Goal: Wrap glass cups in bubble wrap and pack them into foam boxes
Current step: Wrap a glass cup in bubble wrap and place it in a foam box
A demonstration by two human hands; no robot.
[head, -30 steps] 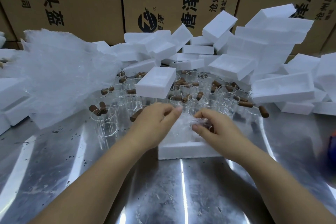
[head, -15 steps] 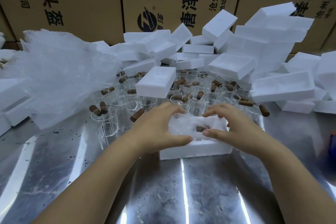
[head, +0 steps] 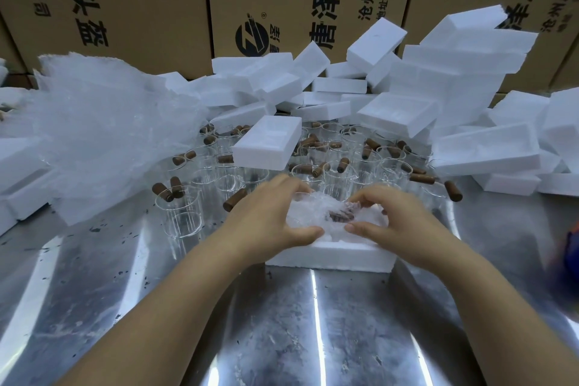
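A glass cup wrapped in bubble wrap [head: 316,210], with a brown handle showing through, lies in an open white foam box [head: 332,257] on the metal table. My left hand [head: 269,216] curls round the bundle's left side, thumb at the near edge. On the other side, my right hand [head: 388,216] grips it with fingers arched over the top. Both hands press the bundle down into the box. Behind them stand several bare glass cups [head: 181,213] with brown handles.
A heap of bubble wrap sheets [head: 103,135] lies at the left. Several empty foam boxes and lids [head: 463,97] are piled at the back and right; one foam piece [head: 269,141] rests on the cups. Cardboard cartons [head: 125,9] form the back wall. Shiny metal table [head: 282,323] in front.
The hands moved from folding the wrap over the box to cupping the wrapped cup from both sides and pushing it down into the foam box.
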